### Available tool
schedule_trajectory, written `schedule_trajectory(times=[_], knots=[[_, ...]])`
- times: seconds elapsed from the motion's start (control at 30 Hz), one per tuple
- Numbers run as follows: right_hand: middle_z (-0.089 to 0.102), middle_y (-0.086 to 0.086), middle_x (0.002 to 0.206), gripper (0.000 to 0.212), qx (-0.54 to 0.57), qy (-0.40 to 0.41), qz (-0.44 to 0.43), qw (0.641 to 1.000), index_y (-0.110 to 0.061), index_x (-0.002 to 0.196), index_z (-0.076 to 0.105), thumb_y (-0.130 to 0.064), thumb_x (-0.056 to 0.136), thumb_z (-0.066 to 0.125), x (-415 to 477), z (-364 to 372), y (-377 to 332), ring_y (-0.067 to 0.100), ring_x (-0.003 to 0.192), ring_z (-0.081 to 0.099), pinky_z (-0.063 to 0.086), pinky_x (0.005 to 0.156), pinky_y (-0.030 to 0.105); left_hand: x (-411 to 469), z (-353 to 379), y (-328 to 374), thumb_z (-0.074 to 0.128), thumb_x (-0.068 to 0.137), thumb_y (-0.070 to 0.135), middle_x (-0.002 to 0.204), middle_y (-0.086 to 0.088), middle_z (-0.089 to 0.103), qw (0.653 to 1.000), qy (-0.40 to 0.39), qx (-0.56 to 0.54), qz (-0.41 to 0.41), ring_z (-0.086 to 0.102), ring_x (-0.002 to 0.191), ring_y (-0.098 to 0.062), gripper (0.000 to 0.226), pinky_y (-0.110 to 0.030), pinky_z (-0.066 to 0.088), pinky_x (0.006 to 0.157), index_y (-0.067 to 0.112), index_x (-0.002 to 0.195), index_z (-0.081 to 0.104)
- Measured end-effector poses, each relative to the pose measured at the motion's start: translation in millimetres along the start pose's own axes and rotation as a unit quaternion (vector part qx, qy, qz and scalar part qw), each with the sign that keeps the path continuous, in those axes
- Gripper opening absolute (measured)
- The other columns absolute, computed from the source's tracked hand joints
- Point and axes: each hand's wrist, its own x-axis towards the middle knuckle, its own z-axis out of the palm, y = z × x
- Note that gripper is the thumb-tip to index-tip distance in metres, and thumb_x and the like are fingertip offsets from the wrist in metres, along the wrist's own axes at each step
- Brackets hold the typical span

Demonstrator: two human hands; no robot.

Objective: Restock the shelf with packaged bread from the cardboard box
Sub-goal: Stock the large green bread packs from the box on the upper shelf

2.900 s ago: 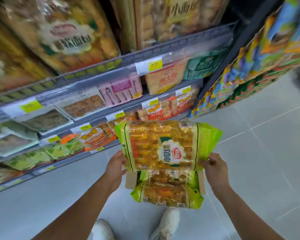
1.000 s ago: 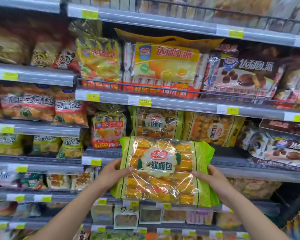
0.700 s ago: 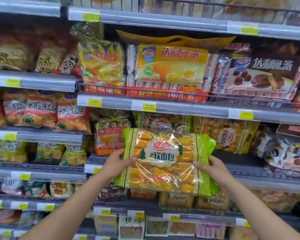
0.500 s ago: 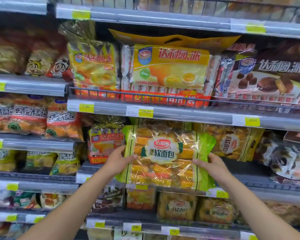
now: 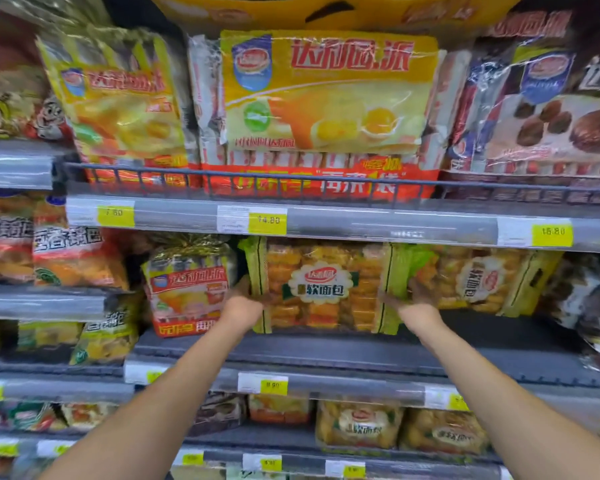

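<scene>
The bread pack stands upright at mid-frame, on or just above the grey shelf; blur hides which. The left grip clasps the pack's green edge at 9 o'clock, and the right grip clasps its green edge at 3 o'clock. A similar bread bag leans just beside the pack at 3 o'clock, and a red-and-yellow pie bag stands at 9 o'clock. At 12 o'clock, one level up, sits a large yellow pack.
</scene>
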Motion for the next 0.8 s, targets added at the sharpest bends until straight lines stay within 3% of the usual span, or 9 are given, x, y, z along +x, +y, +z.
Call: schedule_trajectory(times=[0.03, 0.13, 0.2, 0.27, 0.37, 0.5, 0.63, 0.7, 0.8], knots=[[0.026, 0.012, 0.162, 0.089, -0.008, 0.000, 0.006, 1.000, -0.006, 0.156, 0.021, -0.037, 0.089, 0.071, 1.8, 2.4, 5.1, 0.031, 0.147, 0.028, 0.027, 0.116, 0.036, -3.1, 2.1, 0.4, 0.068, 0.092, 0.011, 0.137, -0.004, 0.056, 1.000, -0.001, -0.009, 0.019, 0.059, 0.118, -0.024, 0.063, -0.027, 0.047, 0.089, 0.007, 0.149, 0.040], [0.040, 0.012, 0.153, 0.089, -0.029, 0.021, -0.008, 0.999, -0.010, 0.152, 0.029, -0.040, 0.083, 0.077, 0.9, 2.9, 13.8, 0.034, 0.140, 0.040, 0.036, 0.111, 0.042, -12.5, 6.1, 1.2, 0.067, 0.093, 0.006, 0.122, 0.007, 0.044, 0.998, -0.006, 0.002, 0.055, 0.047, 0.110, -0.011, 0.069, -0.019, 0.038, 0.087, 0.011, 0.152, 0.033], [0.044, 0.012, 0.149, 0.096, -0.087, 0.057, -0.040, 0.994, -0.017, 0.151, 0.029, -0.049, 0.076, 0.080, -3.3, 2.2, 19.5, 0.036, 0.133, 0.048, 0.044, 0.102, 0.042, -16.2, 8.3, -4.8, 0.068, 0.089, 0.003, 0.127, 0.005, 0.049, 0.996, 0.008, 0.029, 0.080, 0.054, 0.106, -0.016, 0.081, -0.023, 0.044, 0.083, 0.017, 0.156, 0.024], [0.047, 0.009, 0.139, 0.095, -0.166, 0.081, -0.067, 0.981, -0.024, 0.151, 0.024, -0.050, 0.078, 0.078, -13.2, 1.5, 24.9, 0.039, 0.118, 0.057, 0.051, 0.083, 0.041, -22.6, 9.7, -12.5, 0.071, 0.085, 0.005, 0.141, -0.007, 0.050, 0.991, 0.030, 0.082, 0.104, 0.065, 0.100, -0.030, 0.093, -0.034, 0.054, 0.078, 0.023, 0.158, 0.015], [0.048, 0.010, 0.133, 0.077, -0.292, 0.078, -0.110, 0.947, -0.027, 0.141, 0.030, -0.048, 0.081, 0.074, -23.1, 4.6, 29.5, 0.040, 0.100, 0.062, 0.045, 0.062, 0.036, -33.0, 14.5, -20.2, 0.079, 0.083, 0.019, 0.147, -0.017, 0.036, 0.970, 0.093, 0.184, 0.131, 0.061, 0.110, -0.037, 0.090, -0.043, 0.055, 0.090, 0.021, 0.153, 0.023], [0.042, 0.014, 0.138, 0.080, -0.306, 0.141, -0.099, 0.936, -0.021, 0.136, 0.036, -0.051, 0.076, 0.078, -25.3, 8.2, 27.4, 0.042, 0.106, 0.060, 0.049, 0.060, 0.041, -41.1, 18.4, -17.8, 0.083, 0.078, 0.031, 0.133, -0.020, 0.044, 0.939, 0.180, 0.260, 0.137, 0.055, 0.111, -0.038, 0.086, -0.045, 0.055, 0.081, 0.019, 0.145, 0.030], [0.049, 0.016, 0.124, 0.082, -0.328, 0.211, -0.146, 0.909, -0.011, 0.127, 0.046, -0.050, 0.066, 0.085, -28.8, 11.9, 30.3, 0.040, 0.108, 0.058, 0.058, 0.071, 0.048, -38.6, 21.1, -23.0, 0.084, 0.076, 0.035, 0.159, -0.017, 0.022, 0.915, 0.207, 0.306, 0.160, 0.057, 0.112, -0.038, 0.107, -0.044, 0.059, 0.077, 0.026, 0.156, 0.014], [0.055, 0.014, 0.114, 0.075, -0.308, 0.237, -0.121, 0.913, -0.011, 0.118, 0.050, -0.053, 0.066, 0.085, -29.2, 11.8, 31.0, 0.039, 0.099, 0.061, 0.058, 0.069, 0.047, -35.3, 20.6, -27.7, 0.082, 0.080, 0.026, 0.162, -0.009, 0.013, 0.937, 0.204, 0.240, 0.151, 0.066, 0.097, -0.036, 0.108, -0.044, 0.060, 0.064, 0.031, 0.156, 0.007], [0.061, 0.002, 0.081, 0.041, -0.262, 0.244, -0.113, 0.927, -0.024, 0.085, 0.051, -0.054, 0.076, 0.077, -25.4, 15.0, 35.6, 0.033, 0.074, 0.064, 0.053, 0.058, 0.036, -25.2, 19.9, -28.4, 0.076, 0.085, 0.022, 0.159, -0.004, 0.020, 0.955, 0.195, 0.163, 0.154, 0.066, 0.064, -0.029, 0.092, -0.042, 0.057, 0.047, 0.035, 0.152, 0.015]])
